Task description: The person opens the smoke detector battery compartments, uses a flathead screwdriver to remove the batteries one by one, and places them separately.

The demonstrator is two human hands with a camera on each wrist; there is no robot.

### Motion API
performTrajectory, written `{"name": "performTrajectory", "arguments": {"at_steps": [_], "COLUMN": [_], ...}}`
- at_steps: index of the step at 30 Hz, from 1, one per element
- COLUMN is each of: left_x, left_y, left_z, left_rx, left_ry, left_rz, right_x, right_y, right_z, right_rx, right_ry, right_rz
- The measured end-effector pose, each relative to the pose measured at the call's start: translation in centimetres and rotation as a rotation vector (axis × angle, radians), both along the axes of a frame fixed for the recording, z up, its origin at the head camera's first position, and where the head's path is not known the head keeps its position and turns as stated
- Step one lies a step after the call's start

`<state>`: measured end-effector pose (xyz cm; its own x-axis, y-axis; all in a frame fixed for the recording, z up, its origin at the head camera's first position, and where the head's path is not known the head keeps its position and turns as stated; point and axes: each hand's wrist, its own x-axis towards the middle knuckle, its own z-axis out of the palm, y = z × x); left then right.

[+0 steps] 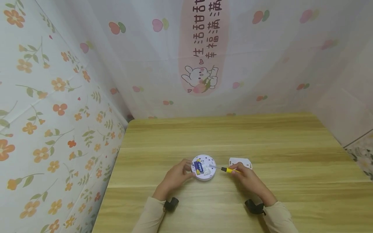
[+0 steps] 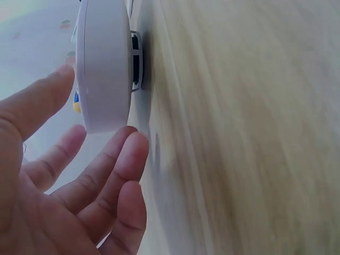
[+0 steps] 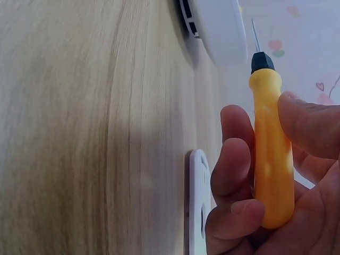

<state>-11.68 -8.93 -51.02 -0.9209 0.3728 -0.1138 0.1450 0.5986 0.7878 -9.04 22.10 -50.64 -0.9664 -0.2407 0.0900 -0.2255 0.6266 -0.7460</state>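
Observation:
A round white smoke detector [image 1: 208, 176] lies on the wooden table with its back up and a blue and yellow battery [image 1: 198, 167] in it. Its slotted vent part [image 2: 136, 61] faces the tabletop in the left wrist view. My left hand [image 1: 178, 174] holds the detector's left edge between thumb and fingertips. My right hand [image 1: 246, 177] grips a screwdriver [image 3: 273, 154] by its yellow handle, thumb on one side and curled fingers on the other. The screwdriver's thin metal shaft points left, its tip over the detector's back in the head view.
A flat white mounting plate [image 1: 247, 161] with slots lies on the table [image 1: 291, 155] just beyond my right hand, partly covered by it. Patterned curtains [image 1: 140, 64] hang behind the table and along its left side. A black wrist camera [image 1: 171, 204] sits on each forearm.

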Motion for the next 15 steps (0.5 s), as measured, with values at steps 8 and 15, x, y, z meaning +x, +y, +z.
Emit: {"name": "performTrajectory", "arguments": {"at_steps": [8, 15], "left_x": [-0.2, -0.1], "left_y": [0.8, 1.2], "left_z": [0.0, 0.1], "left_rx": [-0.034, -0.061], "left_ry": [0.011, -0.002], "left_rz": [0.015, 0.005], "right_x": [0.4, 0.6], "right_y": [-0.2, -0.3], "right_z": [0.0, 0.3], "right_rx": [-0.033, -0.037], "right_ry": [0.015, -0.037], "right_rz": [0.032, 0.03]}}
